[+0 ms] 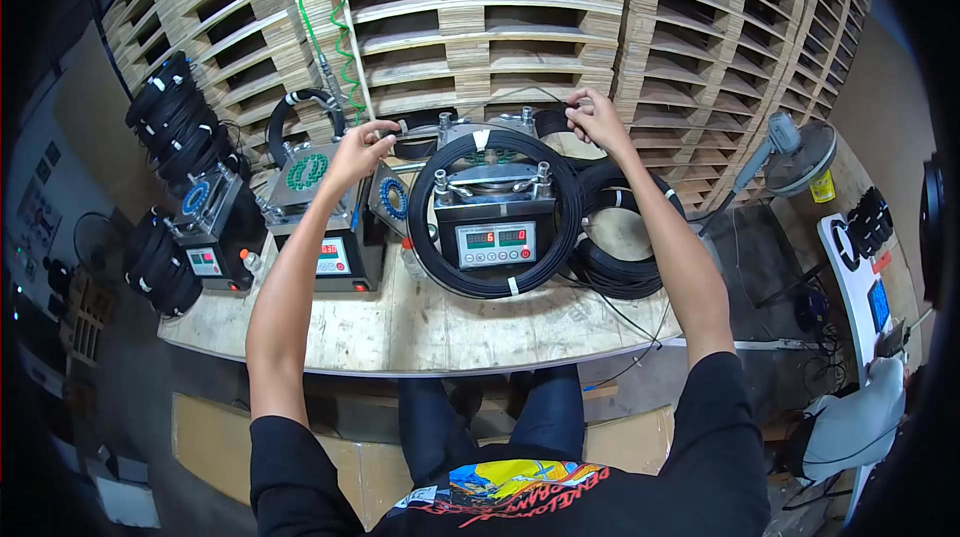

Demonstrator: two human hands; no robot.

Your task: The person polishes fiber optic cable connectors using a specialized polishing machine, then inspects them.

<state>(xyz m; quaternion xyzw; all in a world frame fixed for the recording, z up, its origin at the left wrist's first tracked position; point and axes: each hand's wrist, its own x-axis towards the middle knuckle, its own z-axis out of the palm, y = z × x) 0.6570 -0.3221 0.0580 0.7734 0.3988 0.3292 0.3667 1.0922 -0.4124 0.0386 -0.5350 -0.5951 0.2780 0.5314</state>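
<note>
A large coil of black cable (424,227) with white tape bands stands upright around the front of a metal machine (505,209) with a red digital display. Beyond the coil's upper right, my right hand (597,121) is closed in a pinch on a thin dark cable (528,91), which arcs left over the machine's top. My left hand (362,153) is at the coil's upper left, thumb and fingers drawn together near a small pale piece by the machine. What its fingertips hold is too small to make out.
More black cable coils (620,275) lie right of the machine, a loose end hanging over the table edge. Two similar machines (318,207) and stacked coils (180,127) stand left. Wooden pallets (465,52) rise behind. A fan (800,155) and a person (855,422) are at right.
</note>
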